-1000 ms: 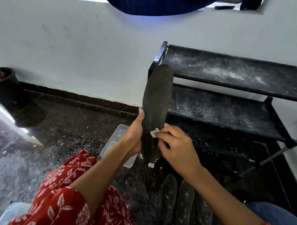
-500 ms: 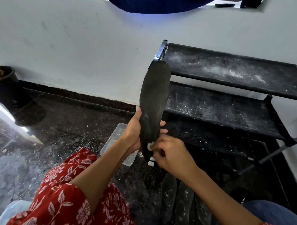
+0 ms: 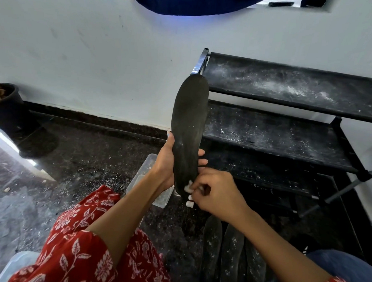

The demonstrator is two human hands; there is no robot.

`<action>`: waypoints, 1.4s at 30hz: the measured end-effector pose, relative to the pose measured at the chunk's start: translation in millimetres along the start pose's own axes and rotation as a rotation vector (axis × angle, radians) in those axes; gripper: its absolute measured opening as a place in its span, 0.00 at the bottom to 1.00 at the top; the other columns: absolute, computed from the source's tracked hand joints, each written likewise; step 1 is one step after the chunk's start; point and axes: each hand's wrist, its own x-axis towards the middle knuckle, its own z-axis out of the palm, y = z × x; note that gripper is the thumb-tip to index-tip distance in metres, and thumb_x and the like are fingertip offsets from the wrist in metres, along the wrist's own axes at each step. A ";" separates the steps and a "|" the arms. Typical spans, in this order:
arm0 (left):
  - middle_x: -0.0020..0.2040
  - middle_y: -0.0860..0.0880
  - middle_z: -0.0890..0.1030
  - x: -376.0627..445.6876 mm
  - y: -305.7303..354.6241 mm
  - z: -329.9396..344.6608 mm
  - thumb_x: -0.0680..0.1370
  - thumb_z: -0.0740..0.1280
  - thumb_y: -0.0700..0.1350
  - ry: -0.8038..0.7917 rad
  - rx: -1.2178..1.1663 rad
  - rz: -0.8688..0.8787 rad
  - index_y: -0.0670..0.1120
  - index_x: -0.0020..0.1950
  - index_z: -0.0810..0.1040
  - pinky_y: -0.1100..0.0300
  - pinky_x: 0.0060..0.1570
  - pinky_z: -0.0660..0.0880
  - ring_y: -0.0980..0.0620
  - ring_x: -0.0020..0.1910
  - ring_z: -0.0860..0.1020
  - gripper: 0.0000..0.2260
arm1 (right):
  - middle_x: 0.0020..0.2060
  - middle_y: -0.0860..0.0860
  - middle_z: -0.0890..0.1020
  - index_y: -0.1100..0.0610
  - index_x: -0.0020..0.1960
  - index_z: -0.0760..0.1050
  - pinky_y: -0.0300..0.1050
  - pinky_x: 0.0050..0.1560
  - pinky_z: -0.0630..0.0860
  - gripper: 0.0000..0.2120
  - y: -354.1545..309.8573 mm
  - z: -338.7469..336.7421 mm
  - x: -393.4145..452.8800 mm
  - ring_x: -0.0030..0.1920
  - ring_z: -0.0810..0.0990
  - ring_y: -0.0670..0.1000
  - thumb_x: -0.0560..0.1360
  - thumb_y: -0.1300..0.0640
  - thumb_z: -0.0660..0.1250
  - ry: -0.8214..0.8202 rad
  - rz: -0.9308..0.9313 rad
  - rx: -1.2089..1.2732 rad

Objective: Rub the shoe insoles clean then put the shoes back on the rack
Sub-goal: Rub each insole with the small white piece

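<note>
Gripping a dark shoe insole point(image 3: 189, 128) upright, the left hand point(image 3: 166, 165) has its thumb along the left edge and its fingertips curling round the right edge, holding it in the air in front of the black shoe rack point(image 3: 288, 115). The right hand point(image 3: 218, 193) pinches a small white wad point(image 3: 188, 186), perhaps cotton, and presses it against the lower end of the insole. The rack stands to the right against the white wall point(image 3: 88, 62), and its fabric shelves are dusted with white specks. More dark insoles point(image 3: 231, 255) lie side by side on the dark floor near the person, below the right forearm. A clear plastic container point(image 3: 149, 177) sits on the floor just behind the left wrist. A red floral garment point(image 3: 75, 253) covers the near left knee.
</note>
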 end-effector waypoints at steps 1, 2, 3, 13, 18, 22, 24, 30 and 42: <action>0.39 0.41 0.82 -0.1 0.8 0.3 0.78 0.43 0.66 0.007 -0.005 0.008 0.38 0.51 0.78 0.47 0.49 0.76 0.43 0.39 0.80 0.36 | 0.41 0.49 0.83 0.57 0.40 0.83 0.40 0.44 0.78 0.07 1.6 0.1 0.5 0.42 0.81 0.46 0.66 0.62 0.67 0.087 0.003 -0.013; 0.39 0.41 0.82 -0.2 1.3 0.6 0.79 0.43 0.65 0.013 -0.009 0.015 0.38 0.52 0.77 0.47 0.47 0.77 0.42 0.39 0.80 0.35 | 0.42 0.49 0.83 0.57 0.41 0.83 0.40 0.45 0.78 0.07 2.4 0.5 0.9 0.43 0.82 0.47 0.67 0.62 0.67 0.127 -0.007 -0.041; 0.39 0.41 0.82 -0.2 1.3 0.6 0.79 0.43 0.65 0.017 -0.013 0.019 0.38 0.52 0.77 0.47 0.47 0.77 0.42 0.40 0.80 0.35 | 0.42 0.49 0.83 0.57 0.41 0.83 0.41 0.46 0.78 0.07 1.8 1.3 0.7 0.44 0.82 0.48 0.67 0.63 0.67 0.109 -0.028 -0.080; 0.45 0.41 0.83 0.0 -2.8 2.6 0.80 0.45 0.63 0.010 0.064 0.009 0.39 0.54 0.79 0.53 0.47 0.78 0.46 0.43 0.82 0.33 | 0.38 0.49 0.82 0.59 0.43 0.84 0.32 0.38 0.75 0.05 -4.3 -3.5 6.0 0.35 0.79 0.43 0.68 0.65 0.72 0.299 0.005 0.259; 0.48 0.44 0.84 -3.2 -10.6 9.1 0.81 0.49 0.60 -0.010 0.138 -0.035 0.42 0.54 0.80 0.57 0.46 0.78 0.49 0.46 0.83 0.27 | 0.47 0.51 0.82 0.60 0.52 0.82 0.36 0.54 0.75 0.09 -5.4 0.3 10.3 0.48 0.80 0.45 0.73 0.66 0.69 0.414 -0.064 0.119; 0.49 0.38 0.82 -1.6 -9.4 7.4 0.81 0.46 0.61 -0.015 0.126 -0.029 0.40 0.55 0.78 0.55 0.50 0.79 0.45 0.47 0.82 0.29 | 0.44 0.48 0.83 0.56 0.46 0.84 0.42 0.53 0.75 0.09 -7.7 9.3 6.2 0.46 0.80 0.46 0.68 0.65 0.69 0.233 -0.097 0.041; 0.47 0.36 0.82 -1.8 -6.4 4.4 0.80 0.45 0.62 -0.024 0.098 -0.029 0.40 0.58 0.76 0.50 0.50 0.78 0.39 0.45 0.82 0.31 | 0.40 0.47 0.84 0.55 0.41 0.84 0.43 0.50 0.77 0.08 -11.1 11.2 2.6 0.43 0.81 0.45 0.66 0.63 0.68 0.165 -0.077 0.082; 0.45 0.38 0.82 -0.6 -1.1 -2.2 0.79 0.45 0.64 -0.025 0.052 -0.008 0.39 0.58 0.76 0.40 0.57 0.73 0.39 0.44 0.81 0.33 | 0.34 0.48 0.82 0.56 0.35 0.82 0.40 0.41 0.76 0.03 -12.5 5.5 -5.0 0.35 0.78 0.44 0.64 0.62 0.70 -0.119 -0.144 0.011; 0.45 0.38 0.82 0.2 -10.0 4.1 0.81 0.45 0.61 -0.031 0.157 -0.012 0.40 0.55 0.78 0.54 0.47 0.79 0.42 0.43 0.82 0.30 | 0.44 0.48 0.84 0.57 0.46 0.84 0.41 0.54 0.75 0.08 -10.2 15.6 3.2 0.46 0.80 0.44 0.70 0.64 0.69 0.218 -0.095 0.067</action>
